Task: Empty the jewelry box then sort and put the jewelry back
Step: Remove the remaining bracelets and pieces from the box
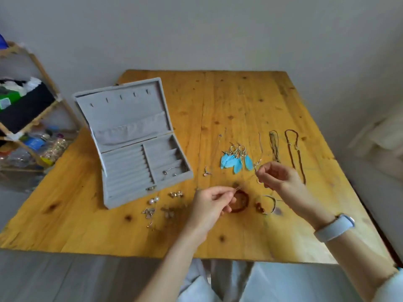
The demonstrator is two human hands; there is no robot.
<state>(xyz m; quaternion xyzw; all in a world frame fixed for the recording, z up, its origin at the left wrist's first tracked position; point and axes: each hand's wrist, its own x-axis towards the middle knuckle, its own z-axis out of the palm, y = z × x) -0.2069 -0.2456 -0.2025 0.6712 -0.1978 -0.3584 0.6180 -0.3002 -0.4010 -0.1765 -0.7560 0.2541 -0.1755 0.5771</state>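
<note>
While both hands pinch a thin chain (246,180), left hand (212,202) at 8 o'clock, right hand (275,176) at 2, jewelry box (139,162) lies nearer the left.

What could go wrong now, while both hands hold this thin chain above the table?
1. The thin chain, stretched between the left hand and right hand, could snap or knot if pulled harder.
2. It hangs just above the brown bangle and near the blue feather earrings; lowering it might snag them.
3. The small stud earrings could be swept off by a forearm.
</note>
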